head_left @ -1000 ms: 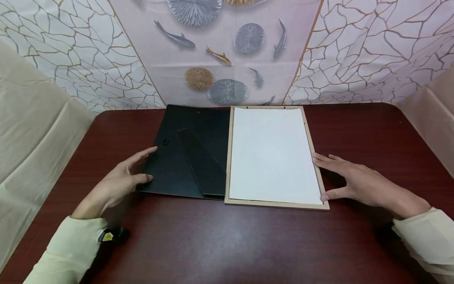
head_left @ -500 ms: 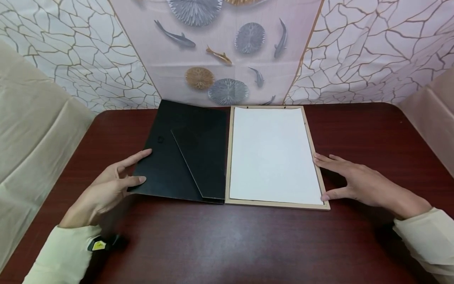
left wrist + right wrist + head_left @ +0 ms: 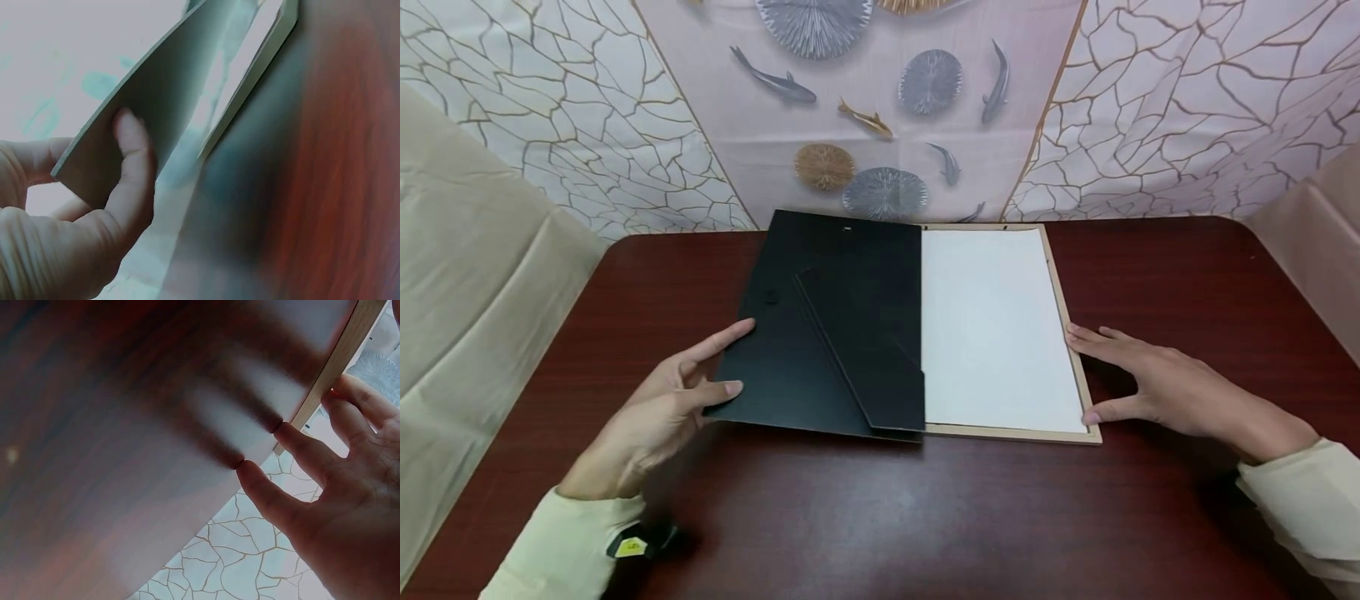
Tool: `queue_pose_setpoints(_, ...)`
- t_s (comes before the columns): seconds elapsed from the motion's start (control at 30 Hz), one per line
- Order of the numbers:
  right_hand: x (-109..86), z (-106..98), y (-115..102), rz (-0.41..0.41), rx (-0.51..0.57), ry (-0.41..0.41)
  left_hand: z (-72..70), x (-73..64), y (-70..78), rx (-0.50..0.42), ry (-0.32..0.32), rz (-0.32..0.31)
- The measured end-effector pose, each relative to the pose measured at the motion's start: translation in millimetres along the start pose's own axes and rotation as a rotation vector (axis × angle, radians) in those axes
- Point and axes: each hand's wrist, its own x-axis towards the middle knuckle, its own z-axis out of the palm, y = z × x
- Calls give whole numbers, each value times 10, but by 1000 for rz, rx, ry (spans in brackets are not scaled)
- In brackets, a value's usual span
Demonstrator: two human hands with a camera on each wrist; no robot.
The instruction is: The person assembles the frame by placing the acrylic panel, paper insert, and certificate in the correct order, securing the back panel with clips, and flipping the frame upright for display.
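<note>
My left hand pinches the left edge of a black picture-frame backing board, thumb on top and other fingers beneath. The board is lifted and tilted, its right part over the frame's left side. A black easel stand lies along its back. In the left wrist view the backing board shows its underside, apart from the frame at the held end. A light wooden picture frame lies face down with a white sheet inside. My right hand rests spread at the frame's right edge, thumb near its front corner.
The dark red-brown table runs in front of the frame and to both sides. A patterned cloth backdrop stands right behind the frame's far edge. Beige cloth panels flank the table.
The left hand first drew the backing board slightly left and raised it, then carried it right so it covers the frame's left strip. The right hand and the frame have stayed put.
</note>
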Motion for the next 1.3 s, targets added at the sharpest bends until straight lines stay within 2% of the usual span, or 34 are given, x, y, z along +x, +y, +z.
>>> queue_pose_setpoints(0.3, -4, 5, 21, -20, -8, 20, 502, 285, -102, -65, -32, -55)
queue_pose_setpoints(0.47, -2, -15, 44, -28, 18, 14, 761, 445, -122, -76, -27, -89)
queue_pose_setpoints(0.63, 6, -36, 36, 3, 56, -9, 988, 557, -128, -93, -8, -118)
queue_pose_setpoints(0.77, 5, -38, 19, 16, 70, -1, 1129, 646, -147, -114, 9, -132)
queue_pose_setpoints(1.07, 19, 6, 49, -43, 40, 87, 1350, 836, -183, -199, -10, -105)
queue_pose_setpoints(1.3, 13, 31, 72, -60, 71, 131, 1503, 969, -225, -251, -17, -106)
